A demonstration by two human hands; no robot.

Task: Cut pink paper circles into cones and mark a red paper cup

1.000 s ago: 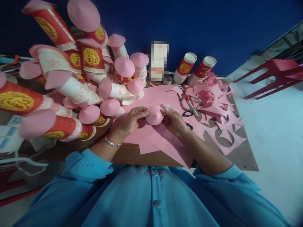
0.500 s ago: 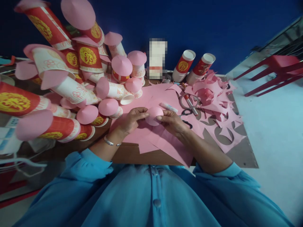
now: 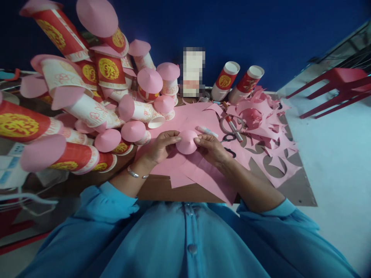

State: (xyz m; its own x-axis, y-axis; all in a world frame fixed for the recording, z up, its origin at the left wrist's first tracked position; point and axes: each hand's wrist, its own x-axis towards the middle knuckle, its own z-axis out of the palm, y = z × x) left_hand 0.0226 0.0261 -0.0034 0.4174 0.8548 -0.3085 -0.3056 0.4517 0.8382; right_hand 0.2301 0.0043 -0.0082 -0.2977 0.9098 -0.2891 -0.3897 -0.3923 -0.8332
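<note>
So both hands are busy with one little pink paper cone, held out front just over the pink sheets. Left hand has its near edge pinched between thumb and fingers, right hand is gripping the opposite edge the same way, point facing up.

Biggest worry imo: the overlap. I can't tell from here if the seam is stuck, so if it isn't, one loose pinch and the paper could spring open or slide into a lopsided cone. Squeeze too hard and thin paper like that probably creases at the rim.

Other stuff: the whitish tube lies right by the right hand's fingers, with the dark scissor handles just beyond, so a careless swing could send the tube rolling or snag a loop. Over on the left, the cone-topped cups lean and crowd together, and a bumped elbow could topple a few
</note>
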